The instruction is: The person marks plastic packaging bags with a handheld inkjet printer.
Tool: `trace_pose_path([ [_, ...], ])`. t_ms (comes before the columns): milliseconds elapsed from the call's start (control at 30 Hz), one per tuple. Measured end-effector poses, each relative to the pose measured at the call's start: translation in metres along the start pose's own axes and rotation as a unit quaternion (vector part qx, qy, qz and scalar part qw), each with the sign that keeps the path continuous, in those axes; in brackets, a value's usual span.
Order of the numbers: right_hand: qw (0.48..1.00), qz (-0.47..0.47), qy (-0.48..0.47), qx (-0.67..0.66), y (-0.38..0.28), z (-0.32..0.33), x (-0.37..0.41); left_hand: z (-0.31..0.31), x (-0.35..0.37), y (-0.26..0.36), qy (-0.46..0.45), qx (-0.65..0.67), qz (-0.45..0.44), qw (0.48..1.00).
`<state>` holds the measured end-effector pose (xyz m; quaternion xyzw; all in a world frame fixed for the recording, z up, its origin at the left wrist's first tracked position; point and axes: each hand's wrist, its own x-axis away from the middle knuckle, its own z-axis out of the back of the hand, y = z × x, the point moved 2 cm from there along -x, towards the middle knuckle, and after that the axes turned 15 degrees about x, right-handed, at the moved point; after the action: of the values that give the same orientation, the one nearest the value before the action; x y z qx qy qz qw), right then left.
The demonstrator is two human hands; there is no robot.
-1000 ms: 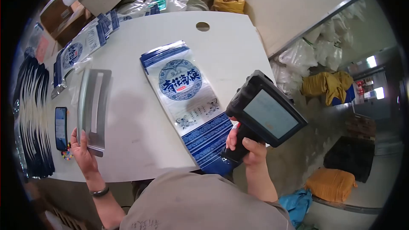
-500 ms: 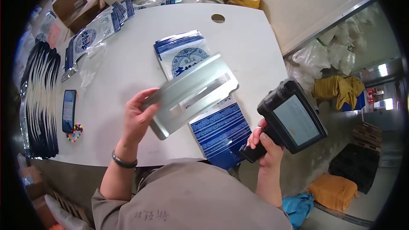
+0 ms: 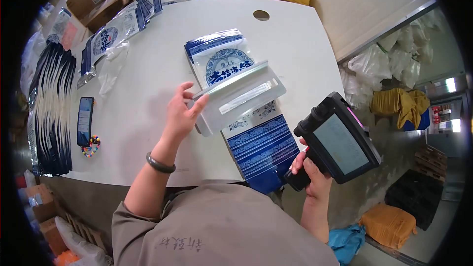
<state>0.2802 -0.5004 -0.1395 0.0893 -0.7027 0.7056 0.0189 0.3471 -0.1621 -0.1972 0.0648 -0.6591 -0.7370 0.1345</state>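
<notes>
A clear plastic plate with a slot (image 3: 246, 99) lies over the blue-and-white printed bags (image 3: 261, 148) stacked on the white table (image 3: 148, 133). At its left end is my left hand (image 3: 183, 111), fingers apart, thumb and fingertips by the plate's upper left edge. My right hand (image 3: 315, 170) is wrapped round the handle of a black handheld device with a screen (image 3: 340, 143), to the right of the bags, over the table's edge.
A phone (image 3: 84, 121) and a beaded string (image 3: 91, 147) lie on the left. Beyond them is a row of dark bags (image 3: 51, 113). More printed bags (image 3: 106, 39) and cardboard boxes (image 3: 93, 5) are at the upper left. A hole (image 3: 261, 16) pierces the table's far side.
The plate has gone from raised and tilted to lower over the bags. My left hand has moved right and its fingers have opened. The handheld device has turned slightly.
</notes>
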Motion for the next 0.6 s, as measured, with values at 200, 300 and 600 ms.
trace_pose_path([
  [200,0.999,0.003,-0.014,-0.033,0.0,-0.016,-0.004,0.001,0.031,0.013,-0.022,0.099,0.133,0.986],
  [300,0.998,-0.008,-0.037,-0.058,-0.003,-0.02,-0.01,-0.018,0.029,-0.011,-0.01,0.154,-0.024,0.988],
  [600,0.998,-0.026,-0.057,0.0,-0.017,-0.025,-0.014,-0.016,0.027,-0.001,0.009,0.064,-0.018,0.998],
])
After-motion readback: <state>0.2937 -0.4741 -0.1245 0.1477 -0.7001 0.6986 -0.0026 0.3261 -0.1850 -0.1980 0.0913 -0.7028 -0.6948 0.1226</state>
